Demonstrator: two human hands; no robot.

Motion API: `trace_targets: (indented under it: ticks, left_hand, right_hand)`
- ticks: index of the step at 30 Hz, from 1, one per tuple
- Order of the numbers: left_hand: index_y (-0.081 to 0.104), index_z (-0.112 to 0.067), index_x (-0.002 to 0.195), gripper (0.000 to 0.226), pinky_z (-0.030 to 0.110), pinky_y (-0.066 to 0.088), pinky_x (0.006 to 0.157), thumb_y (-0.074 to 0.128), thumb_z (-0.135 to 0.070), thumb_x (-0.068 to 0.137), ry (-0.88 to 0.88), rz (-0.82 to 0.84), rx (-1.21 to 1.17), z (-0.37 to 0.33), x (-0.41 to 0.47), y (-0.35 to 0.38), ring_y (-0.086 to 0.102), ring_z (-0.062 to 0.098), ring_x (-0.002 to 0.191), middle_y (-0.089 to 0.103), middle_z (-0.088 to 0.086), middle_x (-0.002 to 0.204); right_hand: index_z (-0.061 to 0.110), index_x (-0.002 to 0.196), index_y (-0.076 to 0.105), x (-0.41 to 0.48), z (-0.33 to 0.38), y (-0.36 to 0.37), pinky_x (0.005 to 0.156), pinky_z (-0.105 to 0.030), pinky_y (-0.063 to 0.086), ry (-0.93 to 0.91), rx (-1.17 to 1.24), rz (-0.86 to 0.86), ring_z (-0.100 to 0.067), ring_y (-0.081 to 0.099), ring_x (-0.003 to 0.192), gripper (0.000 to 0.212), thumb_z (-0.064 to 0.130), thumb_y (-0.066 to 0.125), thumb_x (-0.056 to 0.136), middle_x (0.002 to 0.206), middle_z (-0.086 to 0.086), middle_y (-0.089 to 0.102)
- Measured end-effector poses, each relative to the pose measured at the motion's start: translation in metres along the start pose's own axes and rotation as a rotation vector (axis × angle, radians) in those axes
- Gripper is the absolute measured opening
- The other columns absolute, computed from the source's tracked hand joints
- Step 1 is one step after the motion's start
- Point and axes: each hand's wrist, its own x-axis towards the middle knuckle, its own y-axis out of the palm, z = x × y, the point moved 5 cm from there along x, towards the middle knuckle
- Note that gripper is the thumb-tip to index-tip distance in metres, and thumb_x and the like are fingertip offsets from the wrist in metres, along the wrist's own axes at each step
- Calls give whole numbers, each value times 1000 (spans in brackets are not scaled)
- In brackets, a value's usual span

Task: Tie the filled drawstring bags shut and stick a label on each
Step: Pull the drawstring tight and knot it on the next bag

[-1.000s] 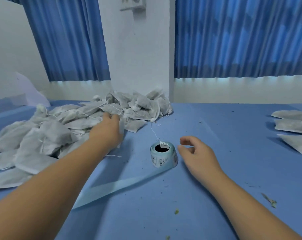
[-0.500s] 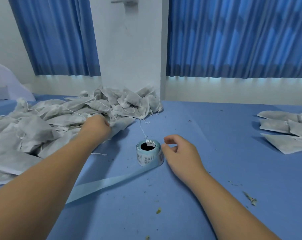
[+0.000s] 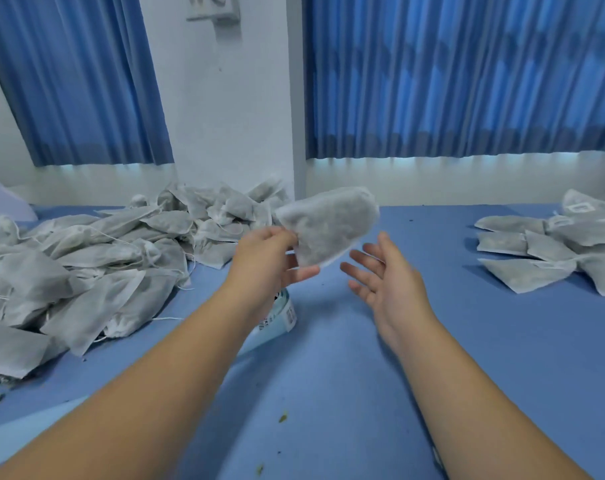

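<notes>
Grey bag (image 3: 328,226) is being pinched at its lower edge by the left hand (image 3: 266,258), raised above the blue bench (image 3: 363,393) at mid-frame. Right hand (image 3: 384,275) is hovering just beside it, palm up, fingers spread, holding nothing. Label roll (image 3: 282,317) is peeking out below the left wrist. Pile (image 3: 86,265) is lying at left, stack (image 3: 553,251) at far right.

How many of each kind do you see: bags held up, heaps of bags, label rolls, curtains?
Held bag: 1, in the left hand
Heaps of bags: 2, left heap and right heap
Label roll: 1
Curtains: 2, left curtain and right curtain
Total: 6
</notes>
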Motion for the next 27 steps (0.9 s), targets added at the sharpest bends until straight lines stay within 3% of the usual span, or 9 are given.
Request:
trace_targets:
  ticks: [3,5,8,12,14,16,19,22,27]
  left_hand:
    - [66,-1,90,17,29,58,58,49,1,91,-116,67,-102,30,-15,30,70,20,64,69,9,79]
    - [63,4,96,18,28,57,57,46,2,90,-179,61,-134,48,-22,43,69,20,65,67,12,84]
    - [59,3,102,20,32,57,58,45,2,87,-209,9,-44,70,-27,53,67,24,69,68,16,95]
    - [52,-21,123,38,46,57,81,50,-10,87,9,-38,423,72,-26,49,69,22,79,64,-1,107]
    - [41,-27,140,55,38,50,93,53,-14,88,167,-34,611,68,-27,46,62,12,98,51,-10,125]
    - [35,-24,146,59,32,42,100,54,-16,91,316,-20,709,65,-27,45,52,10,117,41,-7,139]
    - [37,-23,146,57,23,34,102,55,-23,93,459,16,730,60,-29,49,42,6,128,40,-6,143]
    - [43,-33,139,56,18,35,95,47,-33,84,476,82,714,56,-33,55,45,0,119,51,-12,134]
    - [49,-43,108,32,24,46,77,52,-30,79,391,44,617,57,-35,49,56,0,95,60,-13,109]
  right_hand:
    - [17,100,67,2,8,-13,70,-31,53,-39,120,-57,-17,70,81,25,38,56,95,88,1,74]
    - [16,105,69,3,12,-21,75,-34,55,-76,137,-129,-18,69,87,20,27,57,95,97,-3,73]
    - [16,94,70,4,15,-29,73,-33,54,-123,71,-227,-18,69,85,12,16,58,91,93,-2,73]
    - [15,76,62,4,14,-36,65,-29,49,-151,-3,-309,-16,61,72,10,14,59,86,76,0,63]
    - [14,74,57,6,15,-40,60,-27,47,-165,-28,-350,-16,57,66,11,15,61,85,72,0,58]
    - [13,77,53,6,16,-40,59,-27,44,-174,-77,-338,-18,52,65,10,13,60,84,71,-3,53]
    - [10,80,56,4,14,-25,64,-33,42,-174,-212,-205,-20,51,70,4,8,59,82,74,-9,53]
    - [7,78,60,-4,6,-5,66,-36,46,-163,-287,-59,-21,56,70,3,7,59,80,74,-10,59]
    - [0,81,59,-15,0,6,53,-21,43,-161,-354,70,-12,52,62,18,18,59,77,70,-4,55]
